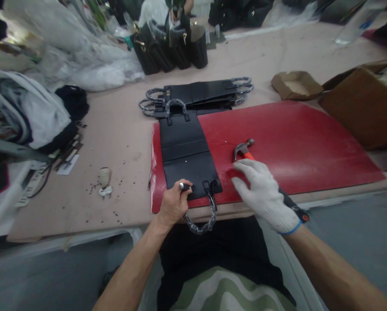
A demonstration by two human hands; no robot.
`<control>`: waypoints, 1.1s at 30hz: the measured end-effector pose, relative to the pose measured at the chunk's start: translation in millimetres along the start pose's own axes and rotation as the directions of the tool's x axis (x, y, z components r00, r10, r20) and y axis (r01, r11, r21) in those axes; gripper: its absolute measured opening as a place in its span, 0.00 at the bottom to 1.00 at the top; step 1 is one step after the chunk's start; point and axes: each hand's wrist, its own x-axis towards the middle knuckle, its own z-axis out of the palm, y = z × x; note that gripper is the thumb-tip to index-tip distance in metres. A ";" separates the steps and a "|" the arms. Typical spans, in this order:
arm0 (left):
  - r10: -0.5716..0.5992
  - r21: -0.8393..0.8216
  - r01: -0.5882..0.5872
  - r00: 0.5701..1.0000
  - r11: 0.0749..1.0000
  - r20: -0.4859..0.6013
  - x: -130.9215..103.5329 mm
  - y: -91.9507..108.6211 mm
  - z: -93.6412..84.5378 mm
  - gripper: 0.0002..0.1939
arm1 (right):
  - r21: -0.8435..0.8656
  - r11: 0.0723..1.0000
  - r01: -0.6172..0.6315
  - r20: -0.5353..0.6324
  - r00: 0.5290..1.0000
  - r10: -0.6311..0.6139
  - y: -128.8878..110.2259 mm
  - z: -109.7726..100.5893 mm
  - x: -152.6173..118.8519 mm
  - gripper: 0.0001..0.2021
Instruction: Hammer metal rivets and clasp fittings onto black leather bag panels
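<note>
White, cloudy wrapping around a bulky bundle (47,112) at the far left of a pale surface (122,129). Next, a beige spool (105,176) among scattered black specks. Farther back, a row of black bags (167,49).

Near the middle, at the front, a bare left hand (174,203), fingers pinched around a short dark tool (185,186) with a shiny end, over the near part of a black panel (187,134). Panel flat on the left end of a red mat (293,129), creased across its middle, with one plastic-wrapped handle (176,102) at the far end and another wrapped handle (199,230) overhanging the front edge. Just beyond, a stack of similar panels (206,93).

By its look, leather-like: probably light, smooth, bendable at the crease, fairly stiff elsewhere, easily scuffed. Best gripped by the flat side edges to keep it steady, or by both handles for lifting, with some slipperiness likely from the plastic.

Right of the panel, a claw hammer (244,147) with orange on its shaft. Over that shaft, a right hand (264,194) in a white knitted glove, thumb and fingers loosely apart; contact impossible to tell. At the far right, a shallow cardboard tray (297,86) and a brown box (364,108).
</note>
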 end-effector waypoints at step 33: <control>-0.057 -0.105 0.057 0.998 0.993 0.004 1.4 -5.0 13.8 0.08 | 0.015 0.995 0.103 0.243 0.965 -0.103 -86.7 -98.1 11.5 0.13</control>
